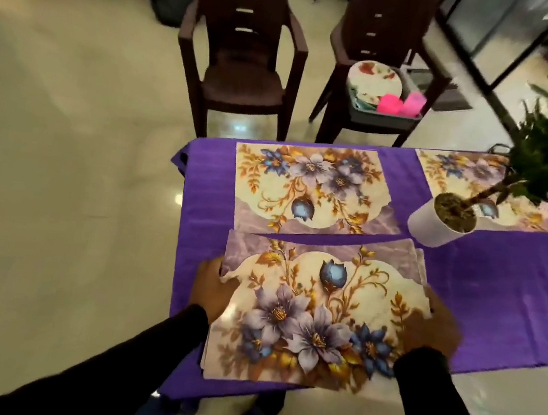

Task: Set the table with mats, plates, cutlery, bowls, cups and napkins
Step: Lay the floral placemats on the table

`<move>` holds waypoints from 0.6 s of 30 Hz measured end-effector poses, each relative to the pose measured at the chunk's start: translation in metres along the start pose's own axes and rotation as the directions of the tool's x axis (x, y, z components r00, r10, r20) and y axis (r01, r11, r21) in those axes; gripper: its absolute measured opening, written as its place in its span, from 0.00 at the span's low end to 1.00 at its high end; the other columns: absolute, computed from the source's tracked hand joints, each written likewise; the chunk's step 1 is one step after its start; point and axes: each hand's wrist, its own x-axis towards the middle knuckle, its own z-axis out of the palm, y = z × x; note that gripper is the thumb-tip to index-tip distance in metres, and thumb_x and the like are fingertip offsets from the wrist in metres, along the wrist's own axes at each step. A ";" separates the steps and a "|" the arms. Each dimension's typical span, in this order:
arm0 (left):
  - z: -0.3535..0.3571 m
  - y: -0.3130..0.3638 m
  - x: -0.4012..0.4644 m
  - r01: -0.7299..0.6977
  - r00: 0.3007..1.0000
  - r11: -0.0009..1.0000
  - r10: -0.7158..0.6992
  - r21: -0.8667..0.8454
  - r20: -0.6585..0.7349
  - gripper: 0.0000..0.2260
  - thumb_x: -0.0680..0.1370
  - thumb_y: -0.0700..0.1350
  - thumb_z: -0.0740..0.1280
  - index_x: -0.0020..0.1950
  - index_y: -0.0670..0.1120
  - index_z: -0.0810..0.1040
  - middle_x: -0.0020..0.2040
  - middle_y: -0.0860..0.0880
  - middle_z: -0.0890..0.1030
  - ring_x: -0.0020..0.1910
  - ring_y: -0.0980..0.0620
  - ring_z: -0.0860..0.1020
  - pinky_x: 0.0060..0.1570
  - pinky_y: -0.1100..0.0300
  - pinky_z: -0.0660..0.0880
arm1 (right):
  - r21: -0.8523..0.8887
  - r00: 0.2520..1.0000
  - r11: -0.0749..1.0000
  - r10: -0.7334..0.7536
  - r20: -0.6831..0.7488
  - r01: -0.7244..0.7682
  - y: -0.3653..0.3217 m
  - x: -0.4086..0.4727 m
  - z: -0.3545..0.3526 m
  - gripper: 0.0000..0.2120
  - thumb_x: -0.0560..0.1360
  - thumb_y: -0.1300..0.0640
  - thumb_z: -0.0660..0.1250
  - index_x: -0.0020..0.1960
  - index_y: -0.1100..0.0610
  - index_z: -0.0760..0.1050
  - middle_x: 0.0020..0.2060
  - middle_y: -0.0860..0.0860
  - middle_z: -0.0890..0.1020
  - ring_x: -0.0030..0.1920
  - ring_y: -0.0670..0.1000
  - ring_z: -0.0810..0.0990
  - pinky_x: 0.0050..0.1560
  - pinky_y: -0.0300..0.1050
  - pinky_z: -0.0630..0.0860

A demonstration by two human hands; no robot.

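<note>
The left hand (212, 287) gripped the left edge of a stack of floral mats (318, 312) at the near edge of the purple tablecloth (512, 305); the right hand (433, 330) gripped its right edge. Beyond the stack lay one floral mat (309, 187), another (460, 171) to its right, partly behind a white potted plant (436, 223). Past the cloth, a chair held a tub (380, 117) of plates (374, 78) and pink cups (403, 102).

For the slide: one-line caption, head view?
Both hands hold a floral mat over the purple table.
</note>
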 end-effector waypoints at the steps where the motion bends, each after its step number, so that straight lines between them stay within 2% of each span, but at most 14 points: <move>1: 0.004 0.001 -0.004 0.009 0.999 1.000 -0.009 0.013 -0.035 0.13 0.70 0.46 0.74 0.52 0.44 0.80 0.49 0.44 0.81 0.49 0.43 0.79 0.46 0.54 0.74 | 0.022 1.000 1.000 -0.019 0.018 0.019 0.006 0.009 0.003 0.23 0.75 0.64 0.65 0.70 0.54 0.75 0.66 0.60 0.77 0.65 0.63 0.75 0.67 0.55 0.69; 3: 0.010 -0.002 -0.010 0.026 0.995 1.000 -0.025 0.013 -0.100 0.12 0.67 0.50 0.72 0.47 0.45 0.81 0.45 0.46 0.82 0.47 0.44 0.80 0.46 0.51 0.76 | 0.080 0.998 0.996 -0.036 0.049 0.032 0.011 0.024 0.009 0.22 0.74 0.67 0.65 0.68 0.59 0.75 0.65 0.61 0.78 0.65 0.63 0.75 0.68 0.55 0.69; 8: 0.010 -0.003 -0.029 0.134 0.977 0.990 -0.139 -0.042 -0.162 0.10 0.73 0.40 0.75 0.52 0.43 0.81 0.47 0.47 0.84 0.47 0.46 0.81 0.46 0.54 0.75 | 0.154 0.991 0.988 -0.031 0.133 0.010 0.016 0.040 0.025 0.23 0.70 0.69 0.66 0.64 0.60 0.77 0.60 0.61 0.80 0.61 0.62 0.77 0.64 0.54 0.72; 11: 0.012 -0.009 -0.032 0.167 0.964 0.985 -0.174 -0.053 -0.199 0.09 0.71 0.37 0.76 0.49 0.45 0.80 0.45 0.48 0.83 0.47 0.45 0.81 0.45 0.56 0.72 | 0.110 0.986 0.994 -0.034 0.161 0.016 0.013 0.046 0.026 0.22 0.71 0.68 0.66 0.64 0.60 0.77 0.59 0.63 0.79 0.61 0.63 0.76 0.63 0.54 0.73; 13: 0.014 -0.006 -0.032 0.186 0.954 0.981 -0.193 -0.055 -0.229 0.10 0.71 0.37 0.76 0.50 0.44 0.81 0.44 0.48 0.81 0.46 0.46 0.80 0.46 0.57 0.71 | 0.072 0.983 0.997 -0.046 0.180 0.033 0.011 0.045 0.022 0.22 0.72 0.67 0.66 0.66 0.60 0.76 0.61 0.63 0.78 0.62 0.64 0.75 0.64 0.54 0.72; 18: 0.019 -0.001 -0.023 0.172 0.943 0.984 -0.177 -0.041 -0.280 0.11 0.72 0.39 0.76 0.53 0.42 0.83 0.51 0.42 0.85 0.52 0.42 0.82 0.52 0.52 0.75 | -0.053 0.958 0.990 -0.109 0.264 0.127 0.006 0.052 0.015 0.23 0.74 0.61 0.66 0.69 0.56 0.73 0.64 0.60 0.76 0.66 0.62 0.73 0.65 0.52 0.71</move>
